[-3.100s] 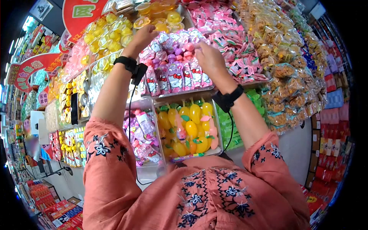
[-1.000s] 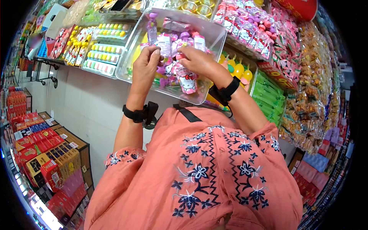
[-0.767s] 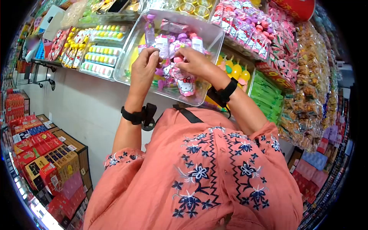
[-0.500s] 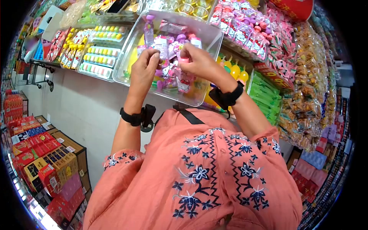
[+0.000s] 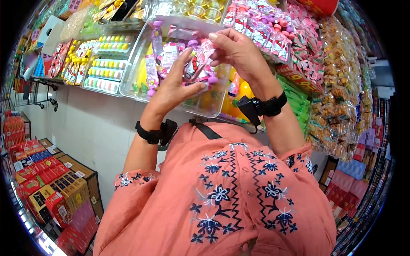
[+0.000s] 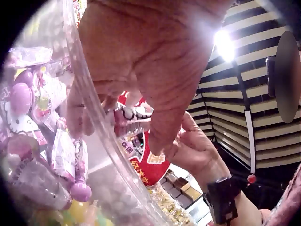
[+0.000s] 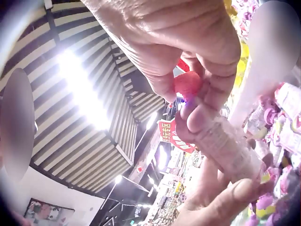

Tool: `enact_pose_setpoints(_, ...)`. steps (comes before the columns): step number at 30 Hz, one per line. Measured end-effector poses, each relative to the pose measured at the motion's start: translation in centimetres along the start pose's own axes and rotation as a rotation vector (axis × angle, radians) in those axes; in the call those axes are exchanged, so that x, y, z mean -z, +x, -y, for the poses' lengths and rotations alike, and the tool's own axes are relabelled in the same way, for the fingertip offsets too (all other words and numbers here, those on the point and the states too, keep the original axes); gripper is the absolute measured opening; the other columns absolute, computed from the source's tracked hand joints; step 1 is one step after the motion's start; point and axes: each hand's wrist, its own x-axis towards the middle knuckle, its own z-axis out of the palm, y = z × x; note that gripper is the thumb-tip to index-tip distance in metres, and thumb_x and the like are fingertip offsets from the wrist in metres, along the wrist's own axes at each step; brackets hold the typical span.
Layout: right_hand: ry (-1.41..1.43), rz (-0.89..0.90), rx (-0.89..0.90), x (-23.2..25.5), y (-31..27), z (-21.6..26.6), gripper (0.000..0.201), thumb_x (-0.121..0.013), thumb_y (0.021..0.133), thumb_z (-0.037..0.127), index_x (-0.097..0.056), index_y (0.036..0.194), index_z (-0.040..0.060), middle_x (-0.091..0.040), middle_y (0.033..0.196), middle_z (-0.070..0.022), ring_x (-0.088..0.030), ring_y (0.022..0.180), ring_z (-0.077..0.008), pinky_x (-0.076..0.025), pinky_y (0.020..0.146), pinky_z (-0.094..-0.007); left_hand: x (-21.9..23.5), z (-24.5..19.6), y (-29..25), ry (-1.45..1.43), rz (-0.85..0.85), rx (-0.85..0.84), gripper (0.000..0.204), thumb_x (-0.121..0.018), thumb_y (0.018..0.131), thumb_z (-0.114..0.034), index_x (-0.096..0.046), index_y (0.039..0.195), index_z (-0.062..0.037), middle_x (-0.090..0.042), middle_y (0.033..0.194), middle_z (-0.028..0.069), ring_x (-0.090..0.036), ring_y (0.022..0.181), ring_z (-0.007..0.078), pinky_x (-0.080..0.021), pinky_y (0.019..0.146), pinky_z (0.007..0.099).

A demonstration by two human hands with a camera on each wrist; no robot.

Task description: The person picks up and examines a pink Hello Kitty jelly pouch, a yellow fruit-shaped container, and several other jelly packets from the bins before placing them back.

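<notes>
Above a clear, hard-walled plastic tub (image 5: 215, 112), a person in a coral blouse (image 5: 256, 192) with dark, zigzag-edged floral embroidery handles a glossy pouch (image 5: 195, 65) printed with a white cartoon cat. The right hand (image 5: 241, 53), its fingers bent and its thumb drawn in, pinches the pouch near its rounded red cap (image 7: 188, 84). The left hand (image 5: 173, 88) is widely open, fingers nearly straight and thumb spread, with the pouch's lower end in the gap between them; how firmly it touches the film cannot be told.

The pouch slants between the two hands, its thin wrapping creased and shiny. Beneath and beyond the left hand, crinkled pink-and-purple packets (image 5: 168, 55) lie jumbled in the tub, among them a slim translucent tube (image 5: 156, 40) with a knobby purple top. Left of the left hand sit shallow trays (image 5: 104, 74) of smooth, rounded sweets in pastel rows. Just below the right hand are plump, glossy yellow shapes (image 5: 244, 91); to its right lie flat green packets (image 5: 299, 104) and, farther out, bumpy brown snacks (image 5: 337, 94) in clear, wrinkled bags. A black strap band circles each wrist.
</notes>
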Motion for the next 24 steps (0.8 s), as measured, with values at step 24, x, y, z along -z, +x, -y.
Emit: enact_pose_setpoints(24, -0.16, 0.143, -0.105, 2.8, -0.8, -0.2, 0.025, -0.068, 0.094, 0.031, -0.065, 0.103, 0.0078, -0.061, 0.077, 0.005, -0.058, 0.06, -0.0043, -0.045, 0.05, -0.0197, 1.1, -1.2, -0.3, -0.719, 0.044, 0.359, 0.05, -0.057, 0.099, -0.031, -0.046, 0.137, 0.0002, -0.067, 0.101, 0.011, -0.068, 0.069, 0.0174, -0.052, 0.05, 0.027)
